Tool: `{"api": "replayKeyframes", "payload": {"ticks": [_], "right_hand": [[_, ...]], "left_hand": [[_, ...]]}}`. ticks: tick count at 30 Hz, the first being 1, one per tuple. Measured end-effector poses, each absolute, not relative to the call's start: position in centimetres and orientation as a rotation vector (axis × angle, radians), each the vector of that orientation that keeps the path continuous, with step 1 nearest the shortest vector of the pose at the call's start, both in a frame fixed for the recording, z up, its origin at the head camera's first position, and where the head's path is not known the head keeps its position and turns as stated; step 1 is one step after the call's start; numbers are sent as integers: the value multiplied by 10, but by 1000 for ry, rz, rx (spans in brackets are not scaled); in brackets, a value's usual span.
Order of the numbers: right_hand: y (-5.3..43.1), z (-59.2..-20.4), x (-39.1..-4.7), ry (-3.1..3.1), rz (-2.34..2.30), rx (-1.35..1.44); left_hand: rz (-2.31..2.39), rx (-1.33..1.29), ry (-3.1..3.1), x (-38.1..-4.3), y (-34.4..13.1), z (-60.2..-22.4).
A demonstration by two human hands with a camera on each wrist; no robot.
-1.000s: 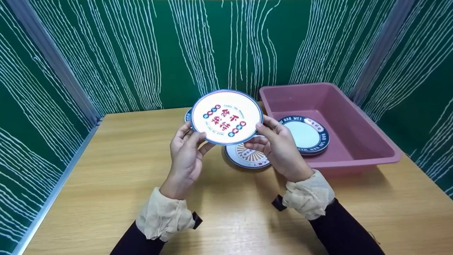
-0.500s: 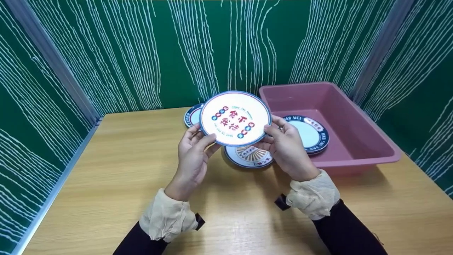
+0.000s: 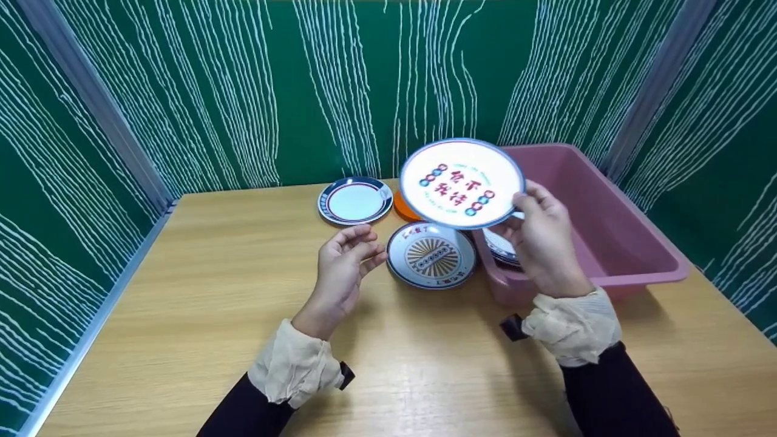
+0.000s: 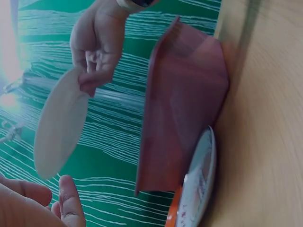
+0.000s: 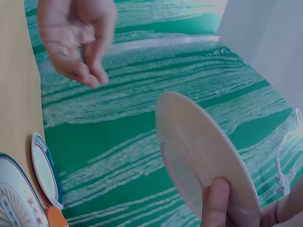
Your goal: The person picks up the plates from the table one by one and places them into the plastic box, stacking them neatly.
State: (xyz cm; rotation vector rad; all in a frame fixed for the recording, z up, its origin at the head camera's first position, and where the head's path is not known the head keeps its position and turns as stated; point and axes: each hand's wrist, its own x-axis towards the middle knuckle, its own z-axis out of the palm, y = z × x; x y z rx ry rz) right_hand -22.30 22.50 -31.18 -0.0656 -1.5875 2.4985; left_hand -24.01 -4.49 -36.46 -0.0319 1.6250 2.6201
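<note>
Right hand [image 3: 543, 240] pinches the round white plate with a blue rim and red lettering [image 3: 461, 183] at its near right edge, thumb on the printed face, fingers behind. The plate is held tilted, face toward the person, raised above the wood-grain tabletop [image 3: 230, 273]; in the head view it covers the far left corner of the pink plastic tub [image 3: 637, 279]. Left hand [image 3: 343, 273] is raised left of the plate and apart from it, fingers relaxed and loosely bent.

On the tabletop: a white plate with a broad navy rim [image 3: 355, 203] lies near the far edge, left of an orange round object [image 3: 405, 206], which the held plate partly hides. Nearer the person, a round white plate with a gold sunburst [image 3: 432, 256] lies just beside the tub's left wall; contact cannot be told. The tub occupies the tabletop's far right corner area. Inside it, dark-rimmed plates [image 3: 501, 247] sit by its near left corner, mostly hidden.
</note>
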Motion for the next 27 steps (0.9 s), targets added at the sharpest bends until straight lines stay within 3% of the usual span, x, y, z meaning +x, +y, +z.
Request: {"api": "replayKeyframes", "payload": {"ticks": [16,27], "right_hand": [[268,-312,-236,-1517,2415,-235],[290,-323,-243,-1543,2416,-438]], "left_hand": [[2396,-174,1841,-266,-29,-410],[2279,-213,1946,-281,-27,-422]]}}
